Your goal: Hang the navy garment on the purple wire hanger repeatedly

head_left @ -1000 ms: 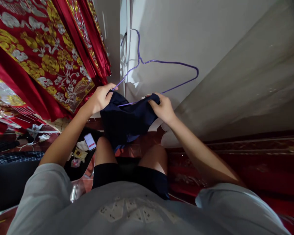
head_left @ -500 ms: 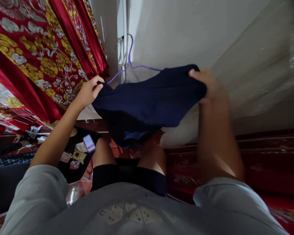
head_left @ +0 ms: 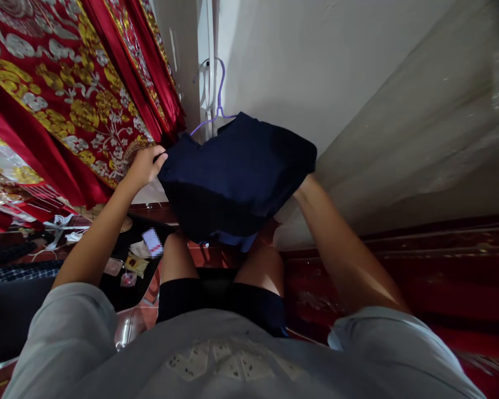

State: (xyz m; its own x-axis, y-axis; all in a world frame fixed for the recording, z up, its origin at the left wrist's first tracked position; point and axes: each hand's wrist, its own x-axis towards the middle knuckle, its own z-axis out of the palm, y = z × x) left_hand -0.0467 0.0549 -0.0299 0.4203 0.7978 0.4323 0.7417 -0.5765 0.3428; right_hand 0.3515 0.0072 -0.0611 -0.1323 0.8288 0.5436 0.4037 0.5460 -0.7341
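Crosswise, navy garment [head_left: 241, 166], top toward hanger hook [head_left: 223, 75]

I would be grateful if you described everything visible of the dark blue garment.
The dark blue garment looks like plain, soft cloth, spread wide and draped, its lower part in shadow. A purple hanger shows above its top edge. The left hand pinches one side; the right forearm runs beneath the other, its hand hidden.

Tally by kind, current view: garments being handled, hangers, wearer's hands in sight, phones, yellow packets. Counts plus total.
Dark blue garment: 1
Purple hanger: 1
Hands in sight: 1 (left hand; right hand hidden by the garment)
Phone: 1
Yellow packet: 1
Total: 5
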